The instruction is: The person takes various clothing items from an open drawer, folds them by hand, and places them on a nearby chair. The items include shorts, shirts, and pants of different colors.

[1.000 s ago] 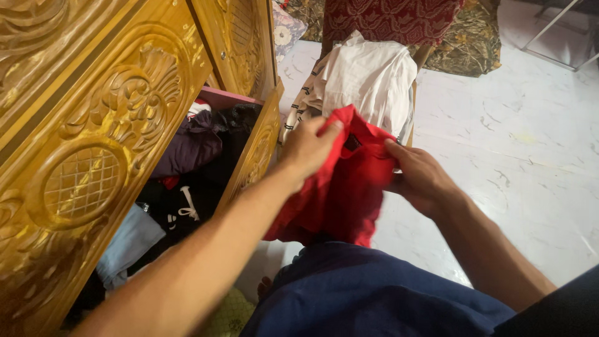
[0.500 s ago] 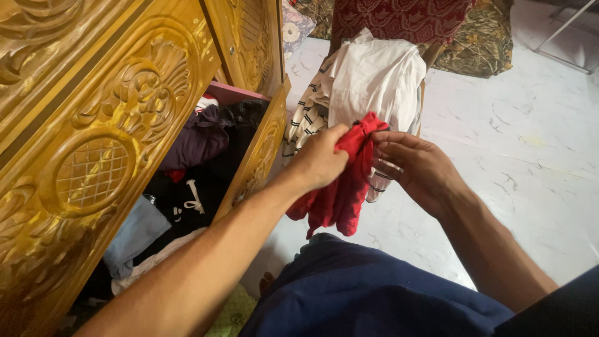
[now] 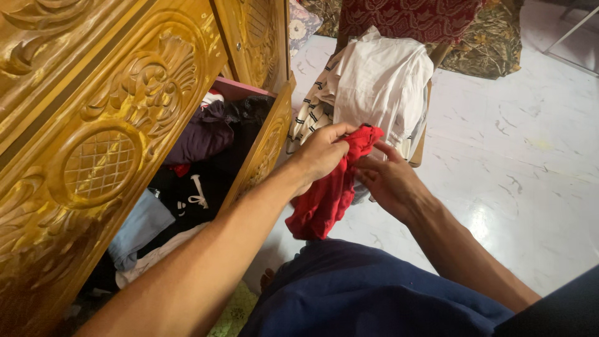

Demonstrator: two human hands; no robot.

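My left hand (image 3: 321,153) has its grip clenched on the bunched red garment (image 3: 327,190), which hangs below it beside the open wardrobe drawer (image 3: 265,153); my right hand (image 3: 390,181) pinches its edge. Best gather loose folds evenly, I judge.

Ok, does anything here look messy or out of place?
Yes. The open drawer holds jumbled, unfolded clothes, and white garments are heaped loosely over a chair. The red cloth is bunched in the left hand.
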